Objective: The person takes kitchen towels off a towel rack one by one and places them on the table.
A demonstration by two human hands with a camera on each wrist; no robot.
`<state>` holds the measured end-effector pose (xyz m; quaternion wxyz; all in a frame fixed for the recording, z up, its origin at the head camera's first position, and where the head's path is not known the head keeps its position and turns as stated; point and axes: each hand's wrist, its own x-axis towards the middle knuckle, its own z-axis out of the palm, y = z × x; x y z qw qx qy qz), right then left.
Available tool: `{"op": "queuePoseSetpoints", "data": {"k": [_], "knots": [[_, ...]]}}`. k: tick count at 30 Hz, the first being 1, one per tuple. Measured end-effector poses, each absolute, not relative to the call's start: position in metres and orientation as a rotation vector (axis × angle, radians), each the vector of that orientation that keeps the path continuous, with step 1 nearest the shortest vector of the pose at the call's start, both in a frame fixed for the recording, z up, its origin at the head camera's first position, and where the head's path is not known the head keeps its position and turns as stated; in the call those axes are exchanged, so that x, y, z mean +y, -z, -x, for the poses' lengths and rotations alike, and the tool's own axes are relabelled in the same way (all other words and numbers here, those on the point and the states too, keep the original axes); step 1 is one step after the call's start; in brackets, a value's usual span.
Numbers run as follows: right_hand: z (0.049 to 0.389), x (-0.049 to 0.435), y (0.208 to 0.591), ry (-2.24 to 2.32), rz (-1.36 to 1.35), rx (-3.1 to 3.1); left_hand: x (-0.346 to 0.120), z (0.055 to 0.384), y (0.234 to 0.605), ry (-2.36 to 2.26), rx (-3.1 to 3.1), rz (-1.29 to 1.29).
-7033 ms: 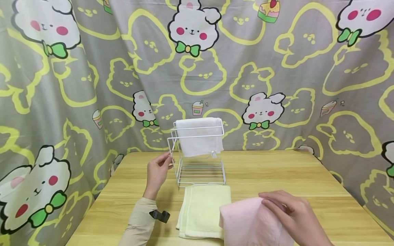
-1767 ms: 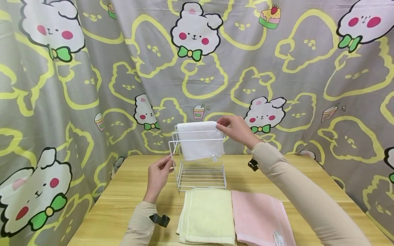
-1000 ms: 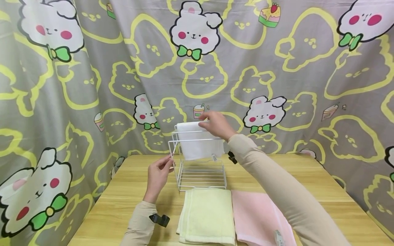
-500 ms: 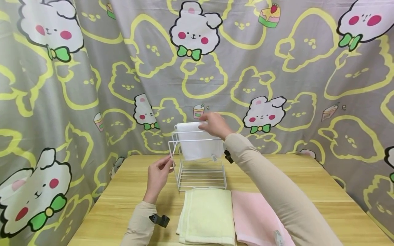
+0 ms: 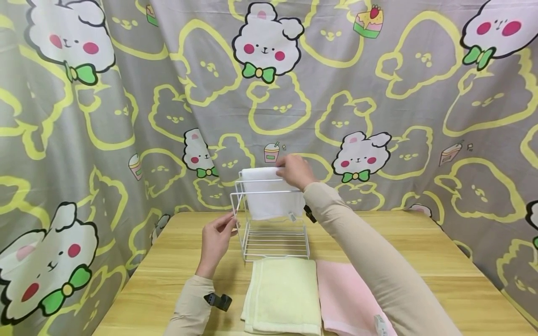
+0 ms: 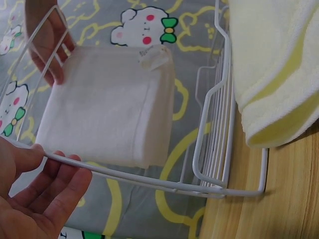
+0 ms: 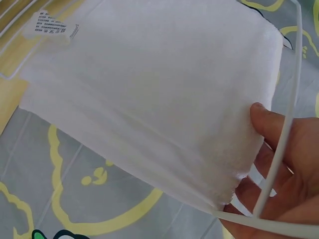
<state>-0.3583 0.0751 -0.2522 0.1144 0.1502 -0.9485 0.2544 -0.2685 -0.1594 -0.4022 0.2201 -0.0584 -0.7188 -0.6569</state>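
A white wire rack (image 5: pixel 265 192) stands on the table, with a folded white towel (image 5: pixel 269 205) draped over its upper part. My left hand (image 5: pixel 216 240) pinches the rack's left side wire; thumb and fingers meet around it in the left wrist view (image 6: pixel 60 191). At the rack's top right, my right hand (image 5: pixel 295 171) grips the upper edge of the white towel, its thumb on the near face in the right wrist view. A printed label (image 7: pixel 50 27) hangs from this towel. In front of the rack lie a folded yellow towel (image 5: pixel 283 294) and, beside it, a pink towel (image 5: pixel 344 294), partly hidden by my right sleeve.
The wooden table (image 5: pixel 159 280) reaches to a grey patterned curtain (image 5: pixel 319 102) behind and at both sides. The yellow towel's back edge lies close to the rack's front. The rack's slatted bottom shelf sits below the hanging white towel.
Seven seconds ago my right hand held the pink towel; that towel now lies flat. My right hand moved to the white towel's right corner, then left along its top edge. My left hand stayed put.
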Motion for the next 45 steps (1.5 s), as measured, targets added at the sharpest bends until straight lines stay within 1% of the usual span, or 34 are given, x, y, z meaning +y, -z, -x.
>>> {"op": "queuePoseSetpoints", "data": {"k": [7, 16, 28, 34, 45], "knots": [[0.362, 0.075, 0.255, -0.797, -0.417, -2.726, -0.161, 0.268, 0.404, 1.791, -2.003, 0.179], [0.364, 0.079, 0.259, -0.988, -0.421, -2.637, -0.159, 0.268, 0.406, 1.79, -2.018, 0.172], [0.362, 0.082, 0.251, -1.06, -0.473, -2.471, -0.158, 0.267, 0.403, 1.805, -2.005, 0.164], [0.356, 0.086, 0.243, -1.084, -0.47, -2.424, -0.16, 0.267, 0.404, 1.802, -2.001, 0.18], [0.333, 0.098, 0.224, -1.1, -0.514, -2.334, -0.16, 0.268, 0.405, 1.771, -1.982, 0.2]]}}
